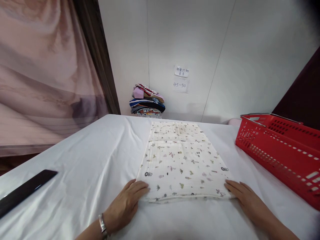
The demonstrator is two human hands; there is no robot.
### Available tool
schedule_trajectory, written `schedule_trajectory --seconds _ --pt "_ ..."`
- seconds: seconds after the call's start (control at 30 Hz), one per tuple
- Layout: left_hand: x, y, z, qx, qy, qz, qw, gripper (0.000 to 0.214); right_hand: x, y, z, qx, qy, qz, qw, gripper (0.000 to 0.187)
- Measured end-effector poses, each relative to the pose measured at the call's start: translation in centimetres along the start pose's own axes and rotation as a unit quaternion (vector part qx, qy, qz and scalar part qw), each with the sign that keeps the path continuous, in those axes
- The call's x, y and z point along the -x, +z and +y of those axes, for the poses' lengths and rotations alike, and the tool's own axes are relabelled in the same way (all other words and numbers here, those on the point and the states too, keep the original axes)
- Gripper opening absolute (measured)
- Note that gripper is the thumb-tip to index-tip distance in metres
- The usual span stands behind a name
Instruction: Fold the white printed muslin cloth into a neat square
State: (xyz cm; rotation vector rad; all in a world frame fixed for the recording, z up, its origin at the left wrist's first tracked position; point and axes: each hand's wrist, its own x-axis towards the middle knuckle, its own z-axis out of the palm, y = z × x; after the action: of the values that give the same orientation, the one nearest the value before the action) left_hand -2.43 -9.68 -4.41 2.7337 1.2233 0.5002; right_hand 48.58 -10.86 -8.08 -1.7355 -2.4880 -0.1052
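A white cloth with small printed figures [181, 160] lies folded flat on the white-covered table [95, 160], stretching away from me. My left hand [126, 205], with a bracelet at the wrist, rests on the cloth's near left corner, fingers curled over its edge. My right hand [243, 196] lies flat at the near right corner, fingers stretched toward the cloth and touching its edge. Neither hand lifts anything.
A red plastic basket [280, 153] stands at the right edge of the table. A stack of folded clothes [147, 101] sits by the wall beyond the far edge. A long black flat object [25, 191] lies at the left. A pink curtain [45, 73] hangs left.
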Motion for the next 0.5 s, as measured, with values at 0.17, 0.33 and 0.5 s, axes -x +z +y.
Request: schedule_trajectory --seconds 0.17,0.33,0.5 --pt "-0.9 0.0 0.1 -0.020 -0.008 -0.004 1.000 0.064 -0.1 0.6 0.0 0.016 0.014 0.028 0.999 0.059" --pt "-1.0 0.0 -0.6 -0.036 -0.004 0.008 0.999 0.053 -0.2 1.0 0.2 0.032 0.003 0.061 0.998 0.051" --pt "-1.1 0.3 -1.6 -0.022 -0.004 0.010 1.000 0.050 -0.5 0.6 0.2 0.038 -0.003 0.051 0.998 0.050"
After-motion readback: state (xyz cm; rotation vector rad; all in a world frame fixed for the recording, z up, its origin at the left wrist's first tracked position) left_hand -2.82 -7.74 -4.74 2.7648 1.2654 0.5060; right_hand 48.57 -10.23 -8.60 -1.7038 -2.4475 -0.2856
